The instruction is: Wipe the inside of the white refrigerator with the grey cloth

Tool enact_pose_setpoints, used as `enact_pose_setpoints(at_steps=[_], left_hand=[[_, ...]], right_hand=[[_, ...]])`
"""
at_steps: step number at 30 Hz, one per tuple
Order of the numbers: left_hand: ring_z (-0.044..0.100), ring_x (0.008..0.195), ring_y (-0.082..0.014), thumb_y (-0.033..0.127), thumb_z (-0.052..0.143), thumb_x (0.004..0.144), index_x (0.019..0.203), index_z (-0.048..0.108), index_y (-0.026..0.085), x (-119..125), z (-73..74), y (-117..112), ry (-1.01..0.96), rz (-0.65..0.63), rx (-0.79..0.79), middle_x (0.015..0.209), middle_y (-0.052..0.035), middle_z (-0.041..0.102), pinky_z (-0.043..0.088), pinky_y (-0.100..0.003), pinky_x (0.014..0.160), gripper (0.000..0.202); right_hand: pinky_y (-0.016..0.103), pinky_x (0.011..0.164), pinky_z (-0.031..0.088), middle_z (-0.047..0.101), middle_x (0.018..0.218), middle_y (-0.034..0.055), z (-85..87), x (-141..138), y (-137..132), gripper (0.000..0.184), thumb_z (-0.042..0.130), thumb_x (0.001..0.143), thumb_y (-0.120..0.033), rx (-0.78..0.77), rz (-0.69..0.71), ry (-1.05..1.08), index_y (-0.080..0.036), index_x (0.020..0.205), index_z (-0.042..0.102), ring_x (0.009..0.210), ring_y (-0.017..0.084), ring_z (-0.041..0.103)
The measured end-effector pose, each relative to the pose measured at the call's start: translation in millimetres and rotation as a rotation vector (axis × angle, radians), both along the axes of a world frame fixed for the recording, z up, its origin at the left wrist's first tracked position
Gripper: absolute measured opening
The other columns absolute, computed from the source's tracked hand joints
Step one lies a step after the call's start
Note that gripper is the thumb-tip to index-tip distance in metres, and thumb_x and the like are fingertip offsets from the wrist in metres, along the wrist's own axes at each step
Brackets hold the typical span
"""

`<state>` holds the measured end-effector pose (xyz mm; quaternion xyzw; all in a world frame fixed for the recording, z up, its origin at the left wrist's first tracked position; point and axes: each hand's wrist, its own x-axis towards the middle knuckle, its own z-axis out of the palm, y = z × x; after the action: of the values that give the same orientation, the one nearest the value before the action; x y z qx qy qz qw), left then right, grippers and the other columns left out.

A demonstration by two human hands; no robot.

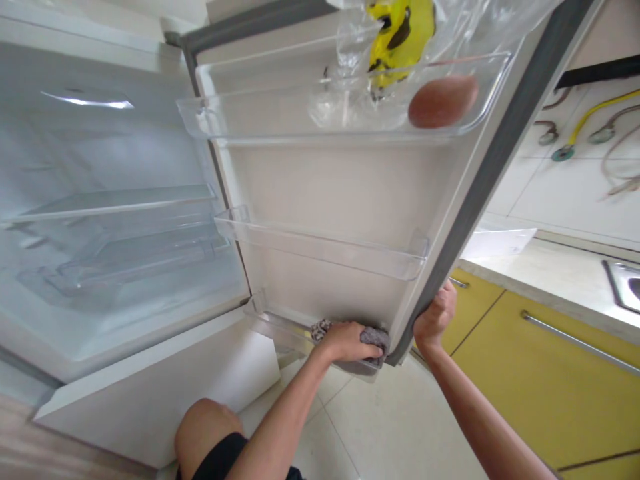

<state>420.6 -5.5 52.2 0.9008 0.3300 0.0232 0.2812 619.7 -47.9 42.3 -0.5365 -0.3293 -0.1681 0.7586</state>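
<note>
My left hand [345, 341] is closed around a grey cloth [376, 339], pressed into the right end of the lowest clear shelf [285, 331] on the inside of the open fridge door [325, 187]. Part of the cloth, with a dark-and-light pattern, sticks out left of the fingers. My right hand [436, 317] is wrapped around the outer edge of the door, low down by the grey seal [480, 193]. Its fingertips are hidden behind the door. The middle door shelf [320, 248] holds nothing visible.
The top door shelf [280, 110] holds a reddish-brown oval item [443, 101] and a clear plastic bag with a yellow part [405, 37]. Inside the fridge are a glass shelf [115, 202] and a clear drawer. Yellow cabinets [565, 360], a counter [570, 273] and hoses stand right.
</note>
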Motion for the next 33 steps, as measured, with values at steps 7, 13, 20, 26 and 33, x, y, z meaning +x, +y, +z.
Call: enact_pose_setpoints(at_steps=[7,13,20,26,33], left_hand=[[0.075,0.106,-0.0311,0.06,0.073,0.077,0.105,0.081,0.024,4,-3.0,2,-0.15,0.164,-0.029,0.113,-0.0096,0.081,0.057,-0.037,0.089,0.046],[0.076,0.104,-0.0244,0.055,0.066,0.087,0.115,0.078,0.021,-2,-8.5,21,-0.293,0.426,0.036,0.114,-0.0085,0.081,0.059,-0.03,0.084,0.045],[0.075,0.108,-0.0274,0.053,0.059,0.094,0.119,0.073,0.022,-49,-7.8,52,-0.193,0.627,0.228,0.115,-0.0096,0.08,0.058,-0.034,0.086,0.043],[0.069,0.113,-0.0347,0.032,0.057,0.095,0.12,0.068,0.016,-121,-1.5,92,0.029,0.666,0.474,0.113,-0.0182,0.076,0.05,-0.046,0.098,0.031],[0.057,0.125,-0.0352,0.02,0.057,0.093,0.124,0.064,0.014,-153,4.2,104,0.107,0.634,0.717,0.134,-0.0207,0.061,0.049,-0.045,0.097,0.032]], right_hand=[[0.045,0.094,0.041,0.063,0.107,0.0097,0.5,6,5,0.064,0.039,0.095,-0.072,0.013,0.0,-0.004,-0.015,0.108,0.066,0.102,0.028,0.056],[0.045,0.09,0.038,0.058,0.097,0.0064,0.7,7,4,0.066,0.039,0.092,-0.078,0.009,-0.003,0.001,-0.018,0.097,0.065,0.097,0.029,0.052],[0.043,0.086,0.037,0.056,0.092,0.0049,2.1,8,4,0.065,0.039,0.092,-0.077,-0.003,0.0,-0.022,-0.018,0.097,0.066,0.091,0.027,0.05],[0.045,0.089,0.038,0.055,0.091,0.0043,1.7,7,3,0.065,0.039,0.091,-0.079,0.006,-0.03,-0.009,-0.018,0.093,0.064,0.092,0.027,0.051],[0.043,0.085,0.039,0.055,0.09,0.0035,4.1,3,1,0.066,0.038,0.091,-0.08,0.001,-0.015,-0.021,-0.019,0.093,0.063,0.088,0.026,0.051]])
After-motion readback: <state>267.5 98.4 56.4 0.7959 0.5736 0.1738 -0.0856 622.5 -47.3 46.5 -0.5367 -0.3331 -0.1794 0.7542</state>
